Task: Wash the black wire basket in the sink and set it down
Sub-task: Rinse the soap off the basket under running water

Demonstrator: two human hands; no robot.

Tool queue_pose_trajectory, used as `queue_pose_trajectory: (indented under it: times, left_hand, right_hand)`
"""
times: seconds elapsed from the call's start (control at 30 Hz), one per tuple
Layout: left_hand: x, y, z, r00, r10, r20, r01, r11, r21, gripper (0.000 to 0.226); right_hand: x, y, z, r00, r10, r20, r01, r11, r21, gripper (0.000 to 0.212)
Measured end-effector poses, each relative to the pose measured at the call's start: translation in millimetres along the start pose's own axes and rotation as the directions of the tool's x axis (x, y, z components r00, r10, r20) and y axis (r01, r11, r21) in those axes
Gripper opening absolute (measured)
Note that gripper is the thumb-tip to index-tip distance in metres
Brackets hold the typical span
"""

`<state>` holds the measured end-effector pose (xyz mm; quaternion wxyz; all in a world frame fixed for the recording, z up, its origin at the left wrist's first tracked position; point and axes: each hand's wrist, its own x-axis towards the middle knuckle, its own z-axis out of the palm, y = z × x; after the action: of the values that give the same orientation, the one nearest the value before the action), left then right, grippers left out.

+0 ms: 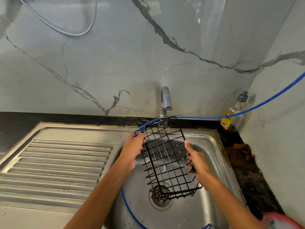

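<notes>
Black wire grid basket [166, 159] tilted under running chrome tap [166, 100] — left hand [133, 150] and right hand [197, 164] clamped on opposite edges, exposing mesh to water over stainless steel sink [209, 142].

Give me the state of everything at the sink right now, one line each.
Tap: running, thin stream falling onto the basket.
Basket: held tilted over the sink, under the stream, not set down.
Left hand: grips the basket's left edge.
Right hand: grips the basket's right edge.
Sink: wet, drain open.
Blue hose: loops from the wall down into the sink.
Soap bottle: upright in the corner, cap on.
</notes>
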<state>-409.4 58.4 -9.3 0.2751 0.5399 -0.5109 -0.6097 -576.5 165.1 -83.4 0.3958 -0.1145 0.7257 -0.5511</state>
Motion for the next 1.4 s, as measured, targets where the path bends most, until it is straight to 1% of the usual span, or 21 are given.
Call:
queue_pose_trajectory:
  times: [0.07,0.13,0.2,0.27,0.33,0.4,0.5,0.57,0.63,0.7,0.8,0.87,0.97,1.03,1.13,1.2,1.33,1.4]
  left_hand:
    - [0,1,10,0.991,0.130,0.016,-0.131,0.980,0.150,0.032]
    - [3,2,19,0.969,0.244,0.031,-0.241,0.922,0.304,0.047]
    - [7,3,27,0.953,0.302,0.032,-0.288,0.867,0.406,0.055]
    - [10,5,36,0.953,0.301,0.030,-0.278,0.830,0.483,0.059]
    - [12,7,44,0.962,0.269,0.034,-0.247,0.817,0.522,0.067]
    - [14,8,49,0.968,0.252,0.020,-0.225,0.822,0.523,0.074]
    - [20,5,52,0.969,0.248,0.003,-0.215,0.832,0.511,0.076]
    - [19,0,54,0.968,0.250,0.019,-0.218,0.805,0.552,0.077]
    - [14,-6,56,0.963,0.264,0.063,-0.245,0.746,0.619,0.079]
    - [8,-15,61,0.945,0.310,0.102,-0.292,0.662,0.690,0.080]
    - [-3,-26,67,0.907,0.389,0.162,-0.365,0.536,0.761,0.081]
    - [-8,-32,70,0.868,0.445,0.221,-0.423,0.430,0.797,0.082]
    - [-8,-38,70,0.778,0.543,0.317,-0.514,0.258,0.818,0.079]
    - [-3,-37,70,0.731,0.575,0.367,-0.549,0.176,0.817,0.077]
    - [5,-26,70,0.722,0.545,0.426,-0.564,0.107,0.819,0.076]
    - [10,-20,71,0.717,0.529,0.454,-0.571,0.072,0.818,0.077]
    - [19,-12,77,0.695,0.521,0.495,-0.600,0.042,0.799,0.086]
    - [24,-5,82,0.690,0.504,0.519,-0.610,0.020,0.792,0.085]
  right_hand:
    - [-1,5,-1,0.999,0.052,-0.009,-0.052,0.997,0.059,0.050]
    - [-3,6,-1,0.995,0.097,-0.010,-0.095,0.988,0.120,0.050]
    - [-5,3,1,0.991,0.134,0.002,-0.132,0.973,0.191,0.049]
    - [-5,-3,7,0.989,0.150,0.010,-0.149,0.961,0.231,0.048]
    - [-4,-8,13,0.989,0.150,0.013,-0.149,0.965,0.218,0.048]
    - [-2,-12,18,0.989,0.146,0.025,-0.148,0.968,0.203,0.048]
    - [0,-15,23,0.988,0.149,0.030,-0.152,0.971,0.184,0.047]
    - [2,-14,24,0.989,0.146,0.038,-0.150,0.973,0.177,0.048]
    - [4,-11,23,0.988,0.145,0.062,-0.154,0.971,0.181,0.050]
    - [3,-5,20,0.984,0.150,0.096,-0.166,0.967,0.191,0.050]
    - [0,6,13,0.975,0.163,0.150,-0.197,0.946,0.256,0.049]
    - [3,19,9,0.968,0.172,0.185,-0.223,0.925,0.308,0.051]
    - [13,37,9,0.956,0.171,0.238,-0.260,0.869,0.422,0.049]
    - [19,44,11,0.950,0.178,0.257,-0.285,0.833,0.475,0.048]
    - [22,44,13,0.932,0.201,0.302,-0.335,0.794,0.508,0.053]
    - [21,40,14,0.928,0.211,0.306,-0.350,0.774,0.527,0.056]
    - [24,34,15,0.925,0.217,0.313,-0.364,0.743,0.562,0.060]
    - [31,34,14,0.923,0.217,0.316,-0.370,0.725,0.582,0.061]
